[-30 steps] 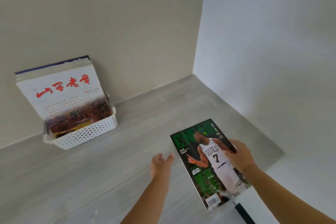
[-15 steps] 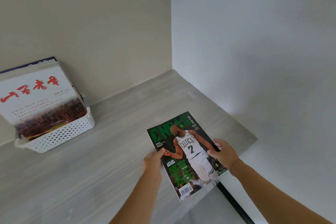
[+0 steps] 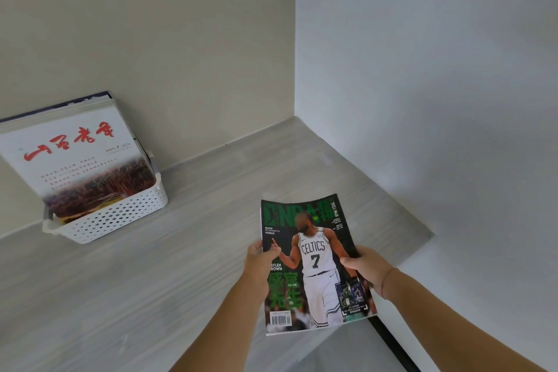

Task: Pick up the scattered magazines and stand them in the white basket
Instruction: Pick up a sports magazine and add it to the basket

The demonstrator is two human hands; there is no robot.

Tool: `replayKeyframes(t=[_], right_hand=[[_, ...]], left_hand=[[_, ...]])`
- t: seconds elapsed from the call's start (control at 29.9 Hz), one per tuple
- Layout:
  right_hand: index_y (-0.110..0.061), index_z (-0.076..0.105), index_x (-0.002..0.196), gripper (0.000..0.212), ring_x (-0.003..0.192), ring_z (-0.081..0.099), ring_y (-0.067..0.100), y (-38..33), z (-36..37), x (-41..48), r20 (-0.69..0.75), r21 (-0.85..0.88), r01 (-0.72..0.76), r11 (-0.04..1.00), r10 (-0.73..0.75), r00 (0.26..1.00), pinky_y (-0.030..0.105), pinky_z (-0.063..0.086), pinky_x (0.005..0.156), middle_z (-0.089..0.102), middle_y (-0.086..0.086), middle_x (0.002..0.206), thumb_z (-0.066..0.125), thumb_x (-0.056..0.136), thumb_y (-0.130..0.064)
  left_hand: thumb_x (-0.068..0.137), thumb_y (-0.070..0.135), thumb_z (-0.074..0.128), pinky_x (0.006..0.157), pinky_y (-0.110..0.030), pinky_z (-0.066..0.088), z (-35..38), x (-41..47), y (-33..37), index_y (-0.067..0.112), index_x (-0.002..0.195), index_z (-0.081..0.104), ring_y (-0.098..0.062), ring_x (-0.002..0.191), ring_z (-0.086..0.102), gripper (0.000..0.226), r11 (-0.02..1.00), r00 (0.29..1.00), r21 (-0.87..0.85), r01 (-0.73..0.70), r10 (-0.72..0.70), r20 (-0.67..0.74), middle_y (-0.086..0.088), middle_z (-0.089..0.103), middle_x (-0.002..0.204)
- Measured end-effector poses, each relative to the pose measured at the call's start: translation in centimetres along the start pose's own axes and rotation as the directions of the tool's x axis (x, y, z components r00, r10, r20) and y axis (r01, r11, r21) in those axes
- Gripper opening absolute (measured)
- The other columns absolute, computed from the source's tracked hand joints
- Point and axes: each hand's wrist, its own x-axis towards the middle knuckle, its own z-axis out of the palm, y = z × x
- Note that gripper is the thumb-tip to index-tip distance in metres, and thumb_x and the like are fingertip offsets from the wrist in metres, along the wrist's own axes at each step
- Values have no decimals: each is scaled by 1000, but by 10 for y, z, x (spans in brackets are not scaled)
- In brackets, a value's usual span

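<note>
Grey wood-grain tabletop [image 3: 181, 266] in a corner btw. a beige wall & a white wall. We hold the NBA magazine [image 3: 314, 269] cover-up over the table's near right part: left hand [image 3: 259, 263] pinches its left edge, thumb on the cover; right hand [image 3: 370, 270] grips its right edge. White perforated basket [image 3: 120, 217] sits well apart at far left by the beige wall, w/ several magazines [image 3: 75, 154] standing in it, tilted back.

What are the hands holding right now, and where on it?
Both hands hold the green basketball magazine: the left hand grips its left edge, the right hand its right edge.
</note>
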Motion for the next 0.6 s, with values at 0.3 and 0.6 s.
replayKeyframes(t=[0.3, 0.6], right_hand=[[3, 52, 116, 26, 103, 61, 49, -27, 11, -14, 76, 322, 151, 935, -184, 980, 55, 50, 89, 63, 33, 110, 49, 90, 3], [-12, 66, 82, 19, 68, 62, 24, -117, 74, 5, 11, 44, 413, 910, -414, 910, 29, 55, 65, 66, 10, 77, 60, 82, 5]], left_hand=[[79, 2, 69, 75, -47, 54, -28, 6, 7, 12, 127, 35, -34, 92, 65, 60, 1000, 998, -21, -22, 20, -60, -20, 62, 113], [93, 0, 48, 92, -46, 48, -116, 0, 70, 6, 108, 63, -26, 91, 61, 22, 966, 965, 79, -248, 253, -70, -14, 67, 102]])
